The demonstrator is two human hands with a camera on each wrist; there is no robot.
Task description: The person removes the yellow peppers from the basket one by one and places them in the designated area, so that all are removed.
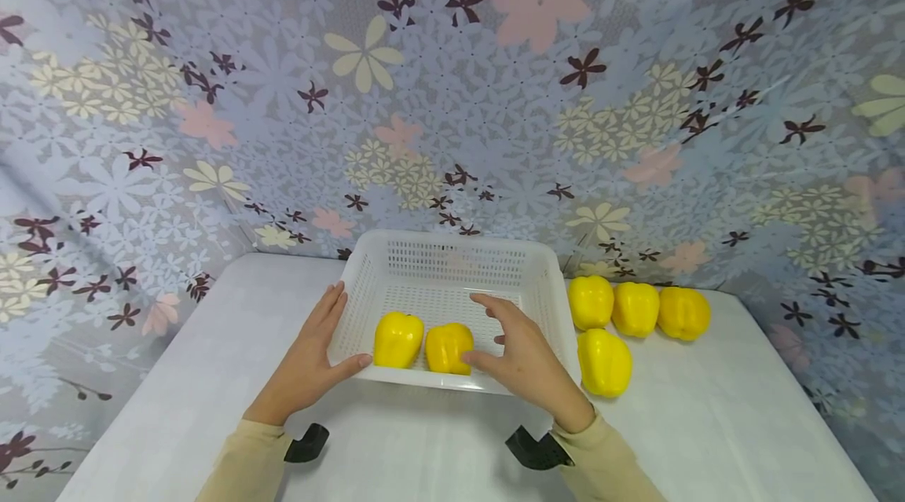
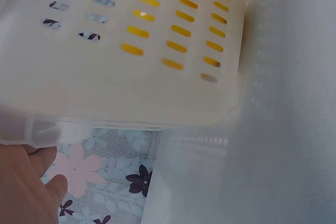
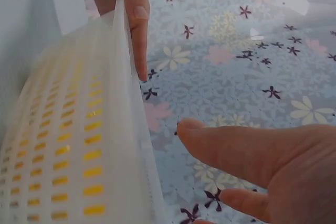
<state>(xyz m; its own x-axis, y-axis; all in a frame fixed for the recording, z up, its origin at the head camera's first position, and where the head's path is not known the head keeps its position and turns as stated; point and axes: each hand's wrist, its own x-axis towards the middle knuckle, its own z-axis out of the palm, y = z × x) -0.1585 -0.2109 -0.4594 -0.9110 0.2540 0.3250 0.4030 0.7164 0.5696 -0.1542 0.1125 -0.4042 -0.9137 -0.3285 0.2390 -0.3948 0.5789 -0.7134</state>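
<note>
A white plastic basket (image 1: 452,381) with slotted walls stands on the table, two yellow bell peppers inside near its front wall: a left one (image 1: 398,339) and a right one (image 1: 448,349). My left hand (image 1: 308,360) rests at the basket's front left corner, fingers stretched along the left side and thumb at the front rim. Over the basket's right front part is my right hand (image 1: 521,357), fingers spread and nothing held. Its thumb overlaps the right pepper's edge in the head view. Yellow shows through the basket slots (image 2: 137,31) in the left wrist view.
Several more yellow bell peppers lie right of the basket, three in a back row with a middle one (image 1: 635,309), and another pepper (image 1: 604,363) in front. A flower-patterned cloth (image 1: 452,117) hangs behind the white table (image 1: 424,447). Black straps (image 1: 307,444) sit at both wrists.
</note>
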